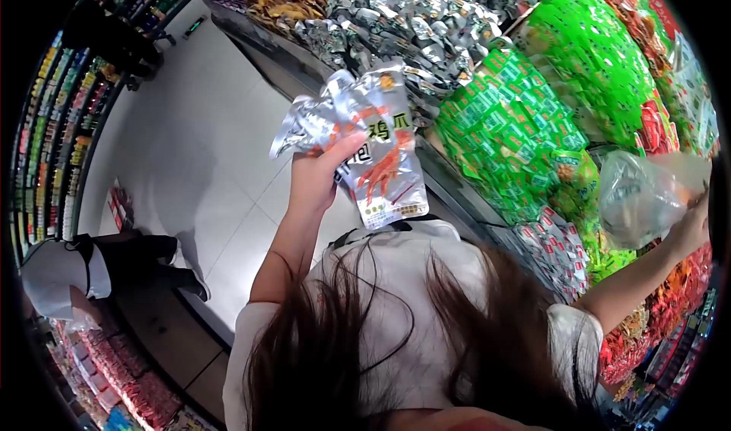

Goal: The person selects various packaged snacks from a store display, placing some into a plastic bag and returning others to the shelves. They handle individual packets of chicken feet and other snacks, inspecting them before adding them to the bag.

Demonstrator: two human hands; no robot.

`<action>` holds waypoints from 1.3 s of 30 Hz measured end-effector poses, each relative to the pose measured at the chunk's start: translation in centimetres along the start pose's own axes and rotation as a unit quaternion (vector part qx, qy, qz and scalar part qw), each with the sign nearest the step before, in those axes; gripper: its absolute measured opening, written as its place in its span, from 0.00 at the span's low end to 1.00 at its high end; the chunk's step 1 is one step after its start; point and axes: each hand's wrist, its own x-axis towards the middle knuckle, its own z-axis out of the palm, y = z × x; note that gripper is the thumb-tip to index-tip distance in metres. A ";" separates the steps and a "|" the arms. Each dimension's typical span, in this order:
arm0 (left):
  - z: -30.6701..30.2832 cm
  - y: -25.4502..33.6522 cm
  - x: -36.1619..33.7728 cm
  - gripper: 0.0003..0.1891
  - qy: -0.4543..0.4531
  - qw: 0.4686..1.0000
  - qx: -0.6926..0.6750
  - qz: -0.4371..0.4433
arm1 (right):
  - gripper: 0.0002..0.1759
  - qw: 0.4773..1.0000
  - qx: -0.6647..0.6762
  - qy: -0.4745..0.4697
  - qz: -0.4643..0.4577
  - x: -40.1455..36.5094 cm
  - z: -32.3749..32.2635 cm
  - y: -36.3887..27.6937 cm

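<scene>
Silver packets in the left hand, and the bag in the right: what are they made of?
Silver packets: probably metallised plastic or foil laminate with a glossy finish. The sharp crinkles throw bright glints, and orange-red print sits on the silver.
Bag: thin clear plastic film, by the look of it. It is translucent, wrinkled and limp, with soft highlights. The exact polymer cannot be told.

You can see two of your hands. Your left hand (316,176) holds silver packets (381,157). I count two for sure, one in front with orange print and one crumpled behind it. There may be a third, but it is hard to tell. Your right hand (691,229) holds one clear bag (636,199). One other person (68,275) stands down the aisle. On the shelf there is one silver heap (411,20) and two green heaps (518,119). There are also some red packets (659,130). There are too many packets in each to count.
</scene>
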 end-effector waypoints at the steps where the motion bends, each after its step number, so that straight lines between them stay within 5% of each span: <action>1: 0.3 0.7 1.0 0.17 -0.014 1.000 0.014 0.002 | 0.16 1.000 0.001 -0.001 0.006 0.2 1.6 1.0; 3: 1.1 1.7 3.3 0.17 -0.035 0.999 0.038 0.011 | 0.18 0.989 -0.038 -0.116 0.088 1.2 5.1 3.4; 5: 1.7 2.5 5.8 0.17 -0.051 0.997 0.053 0.006 | 0.21 0.985 -0.080 -0.120 0.095 -2.9 13.3 -1.1; 6: 2.1 2.9 7.2 0.17 -0.066 0.996 0.061 0.006 | 0.21 0.985 -0.124 -0.120 -0.003 -4.1 16.3 -0.1; 10: 3.6 3.4 11.8 0.18 -0.080 0.996 0.035 0.004 | 0.17 0.872 -0.347 -0.326 -0.119 -9.9 25.6 -0.6; 16: 4.8 3.3 16.2 0.14 -0.151 0.987 0.052 -0.033 | 0.19 0.861 -0.304 -0.366 -0.179 -12.6 29.3 0.8; 21: 6.1 3.9 18.4 0.14 -0.202 0.975 0.076 -0.053 | 0.31 0.872 -0.320 -0.360 -0.093 -10.8 27.6 -0.7; 22: 6.3 4.2 18.9 0.14 -0.213 0.972 0.080 -0.064 | 0.34 0.857 -0.330 -0.394 0.033 -9.8 27.2 -3.0; 28: 7.2 4.8 21.0 0.14 -0.262 0.955 0.111 -0.085 | 0.27 0.952 -0.215 -0.130 -0.177 -10.1 28.2 -6.9; 32: 8.5 4.3 21.7 0.17 -0.316 0.942 0.113 -0.029 | 0.23 0.957 -0.003 -0.285 -0.043 -11.0 32.2 -9.7; 36: 9.4 5.2 21.5 0.16 -0.354 0.918 0.177 -0.042 | 0.17 0.847 0.060 -0.476 0.231 -10.5 33.7 -10.5; 39: 9.6 5.0 22.0 0.16 -0.356 0.917 0.173 -0.047 | 0.15 0.854 0.098 -0.460 0.223 -10.5 33.9 -9.5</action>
